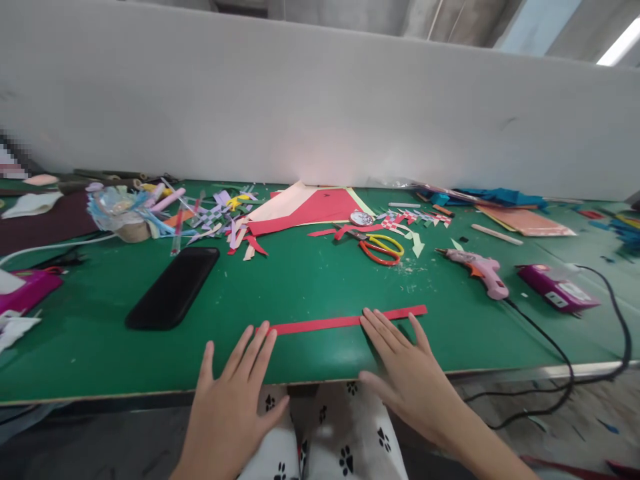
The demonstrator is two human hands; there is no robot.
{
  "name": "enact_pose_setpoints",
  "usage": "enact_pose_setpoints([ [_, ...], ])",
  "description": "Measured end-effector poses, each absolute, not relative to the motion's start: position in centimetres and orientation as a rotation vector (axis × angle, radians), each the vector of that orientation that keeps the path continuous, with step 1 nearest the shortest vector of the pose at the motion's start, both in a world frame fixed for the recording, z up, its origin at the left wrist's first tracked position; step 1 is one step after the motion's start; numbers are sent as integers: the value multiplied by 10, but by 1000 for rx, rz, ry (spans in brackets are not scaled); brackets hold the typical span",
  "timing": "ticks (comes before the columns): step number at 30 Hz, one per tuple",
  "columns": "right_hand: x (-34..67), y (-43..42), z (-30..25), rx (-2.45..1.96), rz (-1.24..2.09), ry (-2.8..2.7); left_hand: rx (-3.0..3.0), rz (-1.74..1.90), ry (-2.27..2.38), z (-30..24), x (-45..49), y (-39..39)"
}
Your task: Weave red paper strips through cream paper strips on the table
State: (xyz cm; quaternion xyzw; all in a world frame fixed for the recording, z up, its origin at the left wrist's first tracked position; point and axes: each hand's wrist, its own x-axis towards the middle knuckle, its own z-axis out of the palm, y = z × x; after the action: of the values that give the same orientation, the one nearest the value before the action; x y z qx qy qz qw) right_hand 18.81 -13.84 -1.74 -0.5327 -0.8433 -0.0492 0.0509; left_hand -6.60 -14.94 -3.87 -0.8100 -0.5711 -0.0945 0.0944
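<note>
A long thin red paper strip (320,324) lies flat near the front edge of the green table (300,280). My left hand (233,400) rests flat with fingers spread, its fingertips touching the strip's left end. My right hand (405,370) also lies flat and open, fingertips on the strip right of its middle. Neither hand holds anything.
A black phone (173,288) lies left of the strip. Behind are scissors with red and yellow handles (380,248), a pink glue gun (477,270) with a black cable (560,353), red and cream paper sheets (310,207), woven paper scraps (220,220), and a magenta box (557,288).
</note>
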Motion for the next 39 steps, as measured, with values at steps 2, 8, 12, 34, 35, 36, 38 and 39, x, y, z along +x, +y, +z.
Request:
enact_pose_setpoints([
  [2,169,-139,-13,-1624,-134,-2520,-2396,-257,-1722,-37,-64,-149],
  [8,90,-143,-6,-1349,305,-2630,-2401,-227,-1710,-40,-63,-148],
  [12,84,-142,-5,-1408,449,-2569,-2404,-234,-1694,-42,-65,-148],
  [34,238,-127,-17,-2001,-95,-2327,-2409,-187,-1736,-35,-64,-149],
  [35,240,-127,-17,-2003,-97,-2333,-2412,-192,-1725,-36,-65,-148],
  [36,240,-127,-18,-1999,-102,-2338,-2415,-204,-1707,-37,-66,-148],
  [38,240,-127,-18,-1986,-120,-2339,-2429,-238,-1649,-39,-71,-147],
  [39,239,-127,-18,-1982,-128,-2337,-2434,-254,-1617,-40,-75,-147],
])
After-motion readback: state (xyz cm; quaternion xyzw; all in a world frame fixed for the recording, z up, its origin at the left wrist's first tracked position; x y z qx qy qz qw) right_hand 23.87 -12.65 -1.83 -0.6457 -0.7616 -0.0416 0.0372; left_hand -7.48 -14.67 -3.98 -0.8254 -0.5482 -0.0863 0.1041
